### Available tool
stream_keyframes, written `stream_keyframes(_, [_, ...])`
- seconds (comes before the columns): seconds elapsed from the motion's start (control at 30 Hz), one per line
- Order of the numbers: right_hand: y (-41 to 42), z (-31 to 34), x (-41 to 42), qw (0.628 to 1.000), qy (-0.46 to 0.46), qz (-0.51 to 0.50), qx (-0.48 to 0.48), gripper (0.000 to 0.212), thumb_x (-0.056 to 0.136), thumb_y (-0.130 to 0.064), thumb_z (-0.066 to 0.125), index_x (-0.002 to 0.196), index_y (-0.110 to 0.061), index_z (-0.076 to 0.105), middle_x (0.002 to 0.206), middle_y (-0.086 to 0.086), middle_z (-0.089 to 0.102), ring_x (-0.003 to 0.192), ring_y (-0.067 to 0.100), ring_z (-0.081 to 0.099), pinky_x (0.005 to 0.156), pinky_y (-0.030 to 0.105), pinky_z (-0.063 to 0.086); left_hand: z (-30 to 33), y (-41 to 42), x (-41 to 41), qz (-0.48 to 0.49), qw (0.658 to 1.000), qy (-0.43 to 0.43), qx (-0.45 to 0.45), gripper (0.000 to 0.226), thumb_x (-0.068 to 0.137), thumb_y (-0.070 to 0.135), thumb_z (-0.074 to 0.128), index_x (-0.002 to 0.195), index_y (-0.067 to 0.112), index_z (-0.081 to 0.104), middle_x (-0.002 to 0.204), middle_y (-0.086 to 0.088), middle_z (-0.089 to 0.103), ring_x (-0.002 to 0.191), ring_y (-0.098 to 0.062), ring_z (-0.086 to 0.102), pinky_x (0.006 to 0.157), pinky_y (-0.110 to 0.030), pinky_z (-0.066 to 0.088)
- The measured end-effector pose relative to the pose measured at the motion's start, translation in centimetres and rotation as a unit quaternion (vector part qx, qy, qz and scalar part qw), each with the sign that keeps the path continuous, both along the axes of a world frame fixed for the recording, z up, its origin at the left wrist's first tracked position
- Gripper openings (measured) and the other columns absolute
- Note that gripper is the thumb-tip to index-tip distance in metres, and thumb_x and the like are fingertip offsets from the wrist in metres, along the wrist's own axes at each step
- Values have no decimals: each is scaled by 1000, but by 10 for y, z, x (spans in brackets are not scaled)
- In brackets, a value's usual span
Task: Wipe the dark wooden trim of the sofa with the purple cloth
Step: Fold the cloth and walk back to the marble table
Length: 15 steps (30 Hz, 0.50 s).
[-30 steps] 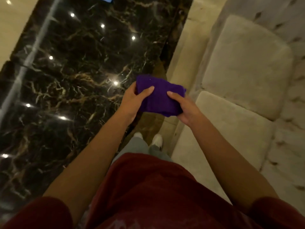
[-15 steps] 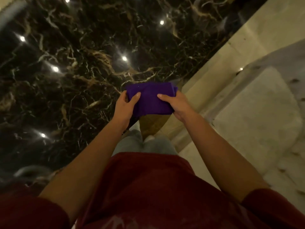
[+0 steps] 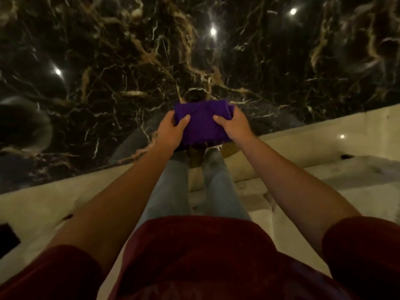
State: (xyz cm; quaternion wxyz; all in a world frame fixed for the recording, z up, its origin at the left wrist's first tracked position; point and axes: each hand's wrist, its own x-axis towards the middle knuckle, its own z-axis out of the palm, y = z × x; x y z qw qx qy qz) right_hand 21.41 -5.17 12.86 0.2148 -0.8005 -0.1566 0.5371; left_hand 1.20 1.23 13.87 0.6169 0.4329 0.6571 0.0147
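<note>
A folded purple cloth (image 3: 202, 124) is held out in front of me at waist height. My left hand (image 3: 171, 131) grips its left edge with the thumb on top. Its right edge sits in my right hand (image 3: 234, 125), thumb on top as well. Both arms are stretched forward over my legs. Only the pale sofa upholstery (image 3: 357, 204) shows, at the lower right. No dark wooden trim of the sofa can be made out in this view.
A glossy black marble floor (image 3: 129, 61) with gold veins and light reflections fills the upper part. A cream marble border strip (image 3: 324, 126) runs across below it. My jeans (image 3: 171, 187) and maroon shirt (image 3: 194, 256) fill the foreground. A dark opening (image 3: 7, 237) lies at the lower left.
The view has swung away from the sofa cushions toward the black floor. Both hands keep the same grip on the cloth, which now sits centred in front of me.
</note>
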Motion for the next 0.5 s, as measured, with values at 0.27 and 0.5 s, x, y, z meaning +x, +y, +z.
stream_keyframes(0.27, [18, -104, 12, 971, -59, 226, -47, 50, 94, -26, 76, 137, -14, 54, 131, 10, 65, 122, 31, 60, 100, 39, 48, -99, -17, 1, -69, 986, 154, 13, 45, 101, 42, 64, 134, 12, 59, 128, -11, 69, 118, -29, 64, 86, -28, 41])
stream_keyframes(0.5, [29, -142, -3, 948, -128, 286, -57, 38, 94, -29, 73, 126, -18, 57, 120, 8, 70, 113, 31, 66, 96, 42, 54, -145, -5, 2, -89, 968, 234, -4, 52, 101, 45, 61, 141, 11, 55, 135, -15, 64, 125, -35, 60, 102, -45, 49])
